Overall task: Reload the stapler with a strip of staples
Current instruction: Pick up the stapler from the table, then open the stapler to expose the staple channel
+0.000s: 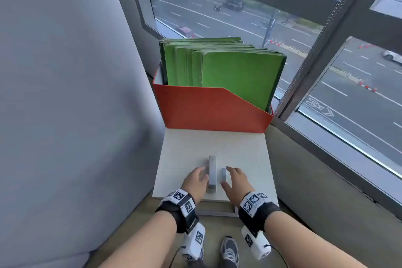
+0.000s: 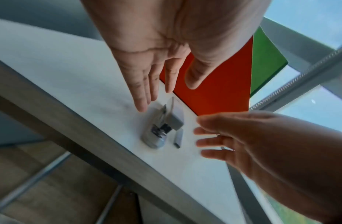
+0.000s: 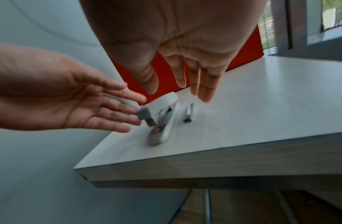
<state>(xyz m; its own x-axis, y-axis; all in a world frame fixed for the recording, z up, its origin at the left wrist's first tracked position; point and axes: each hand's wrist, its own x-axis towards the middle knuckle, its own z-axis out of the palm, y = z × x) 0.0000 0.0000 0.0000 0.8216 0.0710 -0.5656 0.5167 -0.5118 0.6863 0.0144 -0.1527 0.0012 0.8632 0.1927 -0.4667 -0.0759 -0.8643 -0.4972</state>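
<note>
A grey stapler [image 1: 212, 172] [image 2: 162, 125] [image 3: 162, 119] lies on the small white table [image 1: 187, 150], its top arm hinged up. A short strip of staples [image 1: 223, 174] [image 2: 178, 138] [image 3: 189, 112] lies just to its right. My left hand [image 1: 196, 178] [image 2: 157, 72] hovers at the stapler's left side, fingers straight and spread, holding nothing. My right hand [image 1: 233, 179] [image 3: 185, 71] hovers over the strip, fingers straight, also holding nothing. Whether either hand touches anything is unclear through the blur.
A red file box [image 1: 213, 111] full of green folders [image 1: 228, 67] stands at the table's back edge. A grey padded wall [image 1: 65, 93] is on the left, windows [image 1: 348, 93] on the right. The table's near edge [image 3: 204, 163] is close to the stapler.
</note>
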